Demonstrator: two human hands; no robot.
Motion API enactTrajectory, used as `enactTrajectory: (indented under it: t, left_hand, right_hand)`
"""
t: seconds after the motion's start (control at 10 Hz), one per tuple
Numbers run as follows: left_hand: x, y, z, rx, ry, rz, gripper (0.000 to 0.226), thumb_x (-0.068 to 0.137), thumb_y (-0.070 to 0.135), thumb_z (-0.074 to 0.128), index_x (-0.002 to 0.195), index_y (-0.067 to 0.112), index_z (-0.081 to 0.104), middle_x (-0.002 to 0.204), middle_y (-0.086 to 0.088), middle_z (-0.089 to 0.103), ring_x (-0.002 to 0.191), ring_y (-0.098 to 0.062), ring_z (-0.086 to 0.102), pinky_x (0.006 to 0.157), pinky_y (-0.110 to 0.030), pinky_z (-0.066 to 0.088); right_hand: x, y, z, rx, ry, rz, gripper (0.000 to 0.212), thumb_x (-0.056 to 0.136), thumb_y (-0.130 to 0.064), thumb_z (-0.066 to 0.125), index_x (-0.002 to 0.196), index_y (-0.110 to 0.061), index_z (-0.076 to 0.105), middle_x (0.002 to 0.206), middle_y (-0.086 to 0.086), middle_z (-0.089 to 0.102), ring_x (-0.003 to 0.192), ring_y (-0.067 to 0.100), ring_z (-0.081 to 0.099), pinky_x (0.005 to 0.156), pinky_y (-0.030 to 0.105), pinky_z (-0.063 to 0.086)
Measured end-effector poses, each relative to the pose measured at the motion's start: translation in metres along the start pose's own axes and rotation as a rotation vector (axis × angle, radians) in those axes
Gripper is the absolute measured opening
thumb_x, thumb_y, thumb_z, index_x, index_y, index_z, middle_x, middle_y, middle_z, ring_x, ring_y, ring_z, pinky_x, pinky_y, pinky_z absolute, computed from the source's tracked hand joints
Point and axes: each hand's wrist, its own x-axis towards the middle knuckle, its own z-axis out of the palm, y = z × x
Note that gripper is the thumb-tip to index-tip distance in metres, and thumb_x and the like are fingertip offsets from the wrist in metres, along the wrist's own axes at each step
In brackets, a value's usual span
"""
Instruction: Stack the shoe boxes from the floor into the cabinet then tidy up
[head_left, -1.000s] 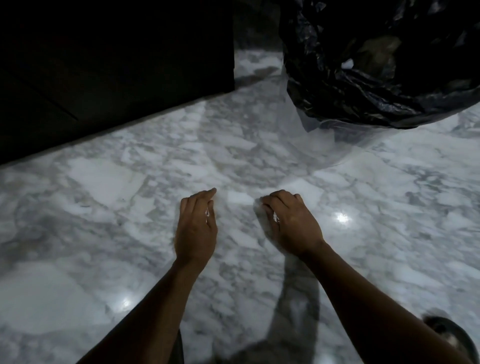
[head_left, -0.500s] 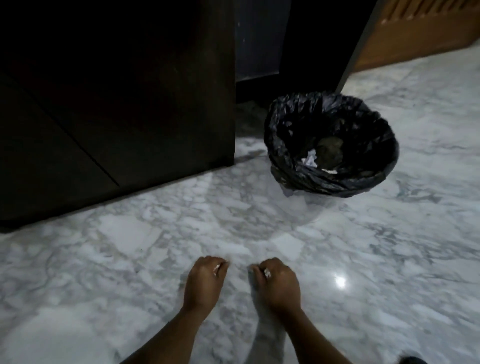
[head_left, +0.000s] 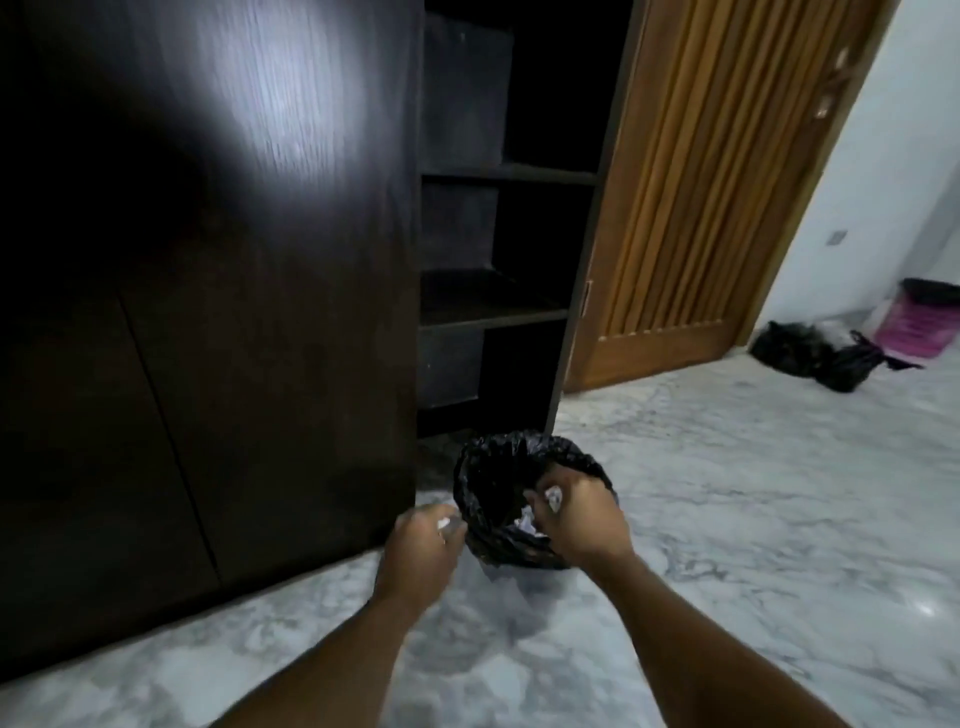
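No shoe boxes lie on the marble floor, so tidying seems underway. The right hand pinches a paper scrap over the black-lined bin by the cabinet. The left hand, just beside the bin, pinches another.

Both bare forearms stretched forward, left hand knuckles up, pinching a small white scrap, right hand farther ahead, curled round a second white scrap

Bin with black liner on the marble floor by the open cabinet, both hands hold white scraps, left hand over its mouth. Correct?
Wrong hand. The head view shows the right hand over the mouth of the bin; the left hand is beside it, outside the rim. Each does pinch a white scrap.
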Motion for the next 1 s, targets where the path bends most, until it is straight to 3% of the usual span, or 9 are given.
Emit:
enactTrajectory:
  t: [0.1, 0.2, 0.3, 0.5, 0.6, 0.7, 0.8, 0.9, 1.0]
  left_hand:
    - [0.059, 0.065, -0.016, -0.023, 0.055, 0.087, 0.01, 0.085, 0.024, 0.074, 0.094, 0.019, 0.075, 0.082, 0.001, 0.072, 0.078, -0.014, 0.067, 0.073, -0.026, 0.052]
    - [0.099, 0.105, -0.009, -0.018, -0.078, 0.091, 0.013, 0.089, 0.03, 0.071, 0.101, 0.024, 0.071, 0.088, 0.002, 0.066, 0.08, -0.011, 0.061, 0.072, -0.023, 0.047]
    - [0.124, 0.104, 0.03, -0.05, -0.115, 0.053, 0.007, 0.09, 0.03, 0.068, 0.092, 0.024, 0.072, 0.096, -0.003, 0.072, 0.088, -0.017, 0.067, 0.074, -0.026, 0.052]
    - [0.141, 0.058, 0.101, -0.102, -0.118, -0.231, 0.021, 0.099, 0.025, 0.055, 0.103, 0.014, 0.072, 0.102, -0.006, 0.071, 0.086, -0.023, 0.061, 0.07, -0.026, 0.042]
    - [0.148, 0.041, 0.12, -0.18, -0.177, -0.351, 0.028, 0.103, 0.031, 0.044, 0.119, 0.014, 0.06, 0.102, -0.004, 0.063, 0.078, -0.018, 0.056, 0.067, -0.029, 0.044]
    - [0.16, 0.041, 0.135, -0.168, -0.256, -0.39, 0.036, 0.102, 0.031, 0.039, 0.134, 0.022, 0.051, 0.134, -0.009, 0.045, 0.114, -0.029, 0.052, 0.092, -0.039, 0.048]
    - [0.168, 0.051, 0.143, -0.075, -0.29, -0.4, 0.036, 0.098, 0.014, 0.047, 0.132, 0.025, 0.055, 0.142, -0.012, 0.028, 0.123, -0.034, 0.042, 0.1, -0.034, 0.047]
    - [0.169, 0.051, 0.144, 0.006, -0.354, -0.366, 0.047, 0.094, 0.01, 0.058, 0.138, 0.024, 0.048, 0.144, -0.011, 0.022, 0.125, -0.033, 0.036, 0.095, -0.029, 0.041]
    - [0.167, 0.039, 0.14, 0.052, -0.413, -0.294, 0.06, 0.089, 0.01, 0.066, 0.144, 0.021, 0.043, 0.15, -0.008, 0.02, 0.132, -0.031, 0.037, 0.106, -0.029, 0.04]
  right_hand:
    - [0.059, -0.003, -0.061, -0.094, -0.051, -0.044, 0.02, 0.089, -0.039, 0.063, 0.098, -0.022, 0.066, 0.098, 0.007, 0.071, 0.091, 0.03, 0.066, 0.065, 0.032, 0.046]
    - [0.102, 0.002, -0.083, -0.117, -0.106, -0.075, 0.021, 0.085, -0.041, 0.065, 0.097, -0.024, 0.065, 0.093, 0.003, 0.071, 0.087, 0.026, 0.066, 0.065, 0.032, 0.05]
    - [0.125, 0.024, -0.056, 0.01, -0.224, -0.014, 0.013, 0.083, -0.033, 0.07, 0.08, -0.022, 0.065, 0.078, 0.004, 0.069, 0.067, 0.017, 0.061, 0.06, 0.031, 0.049]
    - [0.135, 0.078, 0.031, 0.219, -0.322, 0.287, 0.04, 0.089, -0.033, 0.071, 0.078, 0.005, 0.064, 0.071, 0.018, 0.064, 0.06, 0.022, 0.06, 0.053, 0.031, 0.056]
    - [0.132, 0.079, 0.045, 0.427, -0.374, 0.493, 0.045, 0.094, -0.04, 0.065, 0.069, -0.004, 0.052, 0.065, 0.018, 0.054, 0.048, 0.023, 0.052, 0.042, 0.026, 0.045]
    - [0.14, 0.076, 0.056, 0.494, -0.381, 0.582, 0.053, 0.1, -0.043, 0.052, 0.06, -0.012, 0.037, 0.052, 0.005, 0.037, 0.045, 0.019, 0.032, 0.05, 0.027, 0.028]
    - [0.15, 0.066, 0.064, 0.573, -0.464, 0.647, 0.055, 0.098, -0.057, 0.034, 0.092, -0.008, 0.059, 0.094, 0.015, 0.057, 0.075, 0.023, 0.051, 0.074, 0.037, 0.037]
    - [0.156, 0.067, 0.064, 0.695, -0.428, 0.758, 0.078, 0.089, -0.068, 0.03, 0.14, -0.011, 0.044, 0.138, 0.014, 0.044, 0.109, 0.027, 0.048, 0.089, 0.043, 0.036]
    - [0.156, 0.071, 0.058, 0.901, -0.385, 0.759, 0.053, 0.103, -0.048, 0.026, 0.125, -0.008, 0.053, 0.115, 0.011, 0.057, 0.1, 0.025, 0.054, 0.081, 0.035, 0.042]
